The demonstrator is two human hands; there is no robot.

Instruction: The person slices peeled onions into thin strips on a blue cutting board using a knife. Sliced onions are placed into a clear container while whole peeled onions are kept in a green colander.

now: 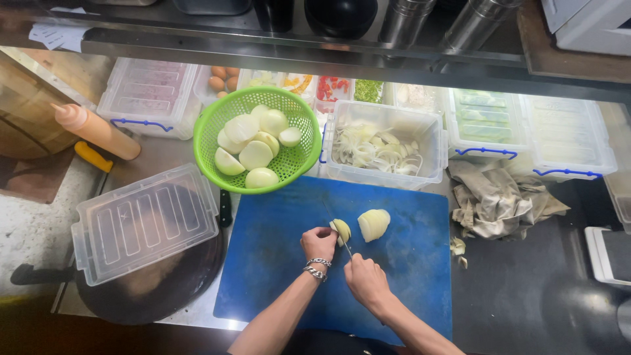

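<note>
On the blue cutting board (276, 263) my left hand (318, 242) pinches a peeled onion piece (342, 230) on its left side. My right hand (365, 279) grips a knife (343, 243) whose thin blade runs up into that piece. A second, larger onion half (373, 224) lies just to the right, untouched. A metal bracelet circles my left wrist.
A green colander (296, 161) of peeled onions and a clear tub (430, 131) of sliced onion stand behind the board. A clear lid (141, 223) rests on a dark pan at left, beside a sauce bottle (95, 130). A crumpled cloth (499, 197) lies right.
</note>
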